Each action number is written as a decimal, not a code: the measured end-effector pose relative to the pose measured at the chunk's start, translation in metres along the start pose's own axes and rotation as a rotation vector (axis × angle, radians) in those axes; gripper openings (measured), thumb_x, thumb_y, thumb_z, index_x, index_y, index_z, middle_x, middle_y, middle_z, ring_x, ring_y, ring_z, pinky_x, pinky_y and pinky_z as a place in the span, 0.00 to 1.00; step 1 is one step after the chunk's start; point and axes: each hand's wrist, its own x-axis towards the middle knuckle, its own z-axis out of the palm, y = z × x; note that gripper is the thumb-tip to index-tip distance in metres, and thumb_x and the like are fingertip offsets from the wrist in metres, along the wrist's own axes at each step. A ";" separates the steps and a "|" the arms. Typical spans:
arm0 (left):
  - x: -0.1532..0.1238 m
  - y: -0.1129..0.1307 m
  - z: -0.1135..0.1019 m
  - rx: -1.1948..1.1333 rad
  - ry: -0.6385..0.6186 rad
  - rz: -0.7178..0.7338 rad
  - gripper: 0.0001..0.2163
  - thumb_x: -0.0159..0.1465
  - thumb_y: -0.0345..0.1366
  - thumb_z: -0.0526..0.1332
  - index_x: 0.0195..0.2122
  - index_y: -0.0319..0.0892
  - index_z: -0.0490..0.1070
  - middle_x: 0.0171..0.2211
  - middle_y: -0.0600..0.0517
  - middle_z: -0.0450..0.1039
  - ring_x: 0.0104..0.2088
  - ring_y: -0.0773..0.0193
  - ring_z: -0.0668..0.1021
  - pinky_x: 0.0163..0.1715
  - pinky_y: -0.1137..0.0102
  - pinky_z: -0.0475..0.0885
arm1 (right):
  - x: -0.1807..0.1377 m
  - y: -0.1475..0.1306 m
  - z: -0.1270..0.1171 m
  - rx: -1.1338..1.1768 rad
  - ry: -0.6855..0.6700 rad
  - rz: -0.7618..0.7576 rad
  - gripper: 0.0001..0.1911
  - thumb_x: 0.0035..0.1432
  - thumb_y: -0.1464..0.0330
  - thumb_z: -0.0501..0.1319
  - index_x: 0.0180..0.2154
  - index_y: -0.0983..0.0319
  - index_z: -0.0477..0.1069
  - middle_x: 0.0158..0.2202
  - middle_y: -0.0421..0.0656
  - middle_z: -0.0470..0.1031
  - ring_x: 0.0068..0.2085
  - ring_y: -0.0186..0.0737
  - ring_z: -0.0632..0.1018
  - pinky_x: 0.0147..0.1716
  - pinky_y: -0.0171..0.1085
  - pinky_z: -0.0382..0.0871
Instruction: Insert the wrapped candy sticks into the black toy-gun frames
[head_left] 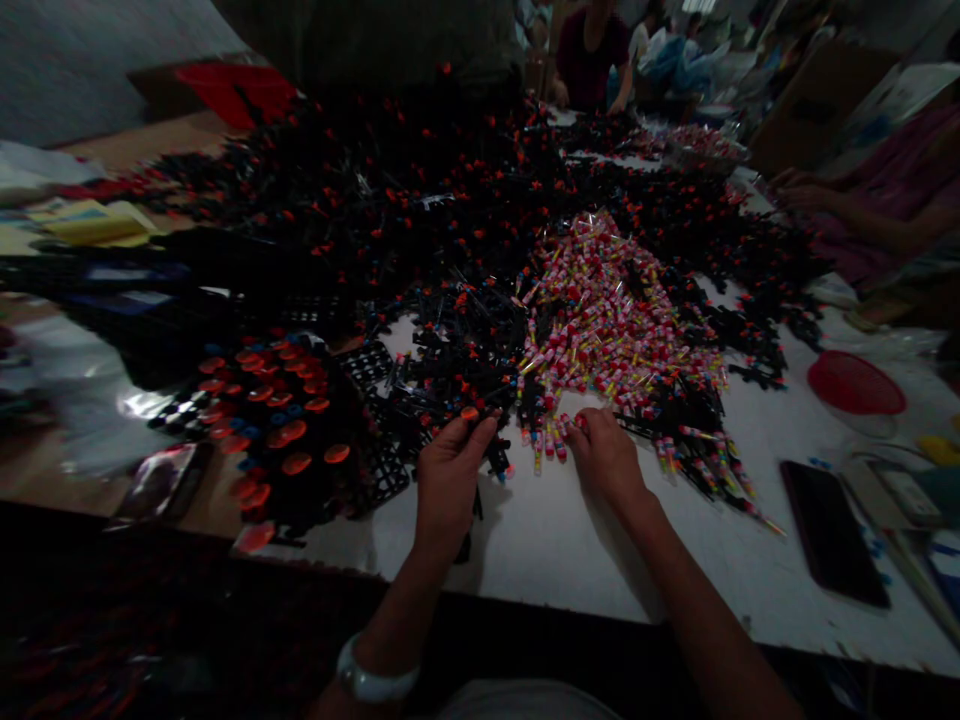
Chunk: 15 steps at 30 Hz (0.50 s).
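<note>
My left hand [451, 482] is closed in a pinch around a black plastic piece with a round orange tip [469, 413]; a dark part of it hangs below the palm. My right hand [606, 455] is at the near edge of a heap of small pink-and-yellow tubes [600, 310], thumb and fingers pressed together on one whose reddish end [581, 422] shows at the fingertips. Between the hands, several more tubes [551, 440] lie on the white tabletop [540, 530]. Loose black pieces [465, 345] are piled just beyond my left hand.
Bunched black pieces with orange discs [296, 432] stand at the left beside a black lattice basket [386, 465]. A large black-and-orange heap [390, 190] covers the back. At right are a phone [834, 532] and a red mesh lid [856, 382]. Other people [592, 60] sit around the table.
</note>
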 end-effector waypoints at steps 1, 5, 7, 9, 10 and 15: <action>0.000 -0.001 0.002 -0.093 0.007 -0.078 0.13 0.54 0.43 0.66 0.37 0.42 0.77 0.35 0.53 0.77 0.34 0.68 0.75 0.36 0.75 0.70 | 0.002 -0.002 0.001 -0.066 -0.032 0.004 0.09 0.62 0.65 0.54 0.38 0.62 0.69 0.37 0.47 0.71 0.38 0.42 0.72 0.34 0.36 0.62; 0.001 -0.002 0.004 -0.290 0.008 -0.266 0.16 0.50 0.44 0.68 0.35 0.39 0.76 0.30 0.53 0.76 0.29 0.69 0.75 0.27 0.76 0.70 | 0.013 -0.011 0.003 -0.213 -0.088 -0.040 0.06 0.60 0.73 0.54 0.36 0.63 0.70 0.36 0.49 0.71 0.35 0.43 0.72 0.32 0.38 0.60; 0.000 -0.001 0.004 -0.337 0.003 -0.319 0.16 0.50 0.44 0.68 0.34 0.38 0.75 0.30 0.52 0.76 0.28 0.67 0.77 0.28 0.73 0.72 | 0.016 -0.015 0.004 -0.238 -0.079 -0.061 0.09 0.58 0.78 0.53 0.35 0.64 0.70 0.36 0.50 0.70 0.36 0.44 0.71 0.33 0.39 0.60; -0.004 0.000 0.004 -0.384 -0.013 -0.357 0.15 0.50 0.43 0.68 0.34 0.37 0.74 0.30 0.51 0.76 0.29 0.66 0.78 0.32 0.70 0.74 | 0.017 -0.018 0.005 -0.245 -0.053 -0.072 0.10 0.57 0.79 0.52 0.36 0.64 0.70 0.37 0.52 0.70 0.38 0.46 0.71 0.35 0.40 0.60; -0.006 0.001 0.004 -0.405 -0.030 -0.372 0.15 0.50 0.42 0.69 0.35 0.37 0.74 0.30 0.50 0.77 0.30 0.65 0.78 0.35 0.69 0.74 | 0.016 -0.018 0.007 -0.257 -0.034 -0.078 0.09 0.57 0.78 0.52 0.36 0.65 0.69 0.38 0.52 0.70 0.39 0.47 0.70 0.35 0.40 0.61; -0.020 -0.001 0.009 -0.391 -0.098 -0.457 0.17 0.47 0.34 0.70 0.38 0.37 0.72 0.32 0.48 0.79 0.35 0.63 0.80 0.43 0.68 0.73 | 0.009 -0.017 0.018 -0.273 0.086 -0.175 0.10 0.56 0.79 0.53 0.38 0.62 0.67 0.36 0.49 0.71 0.37 0.45 0.70 0.35 0.40 0.63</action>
